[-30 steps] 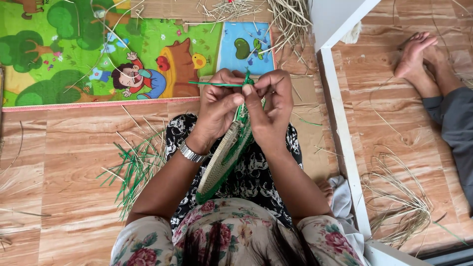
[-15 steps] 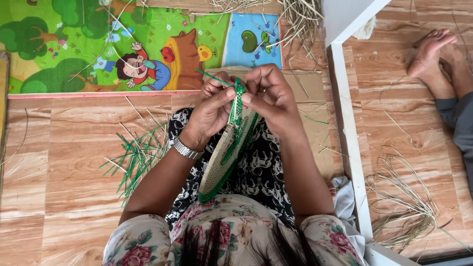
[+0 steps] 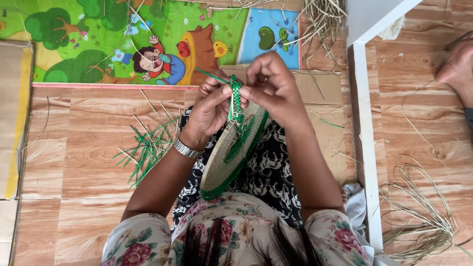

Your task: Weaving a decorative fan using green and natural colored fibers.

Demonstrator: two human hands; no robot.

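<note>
While the left hand [image 3: 213, 106] pinches the top rim of a round woven disc [image 3: 231, 150], its fingers closed on the green edge, the right hand [image 3: 271, 88] grips the same rim from the other side, fingers shut on a green strand [image 3: 213, 76]. Tilted on edge, the disc stands over the lap, with green strips [image 3: 145, 148] on the floor to the left and a play mat [image 3: 123, 42] beyond.

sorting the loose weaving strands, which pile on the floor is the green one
The green strands fanned out on the floor beside the left hand; the other two piles are pale, undyed straw.
</note>
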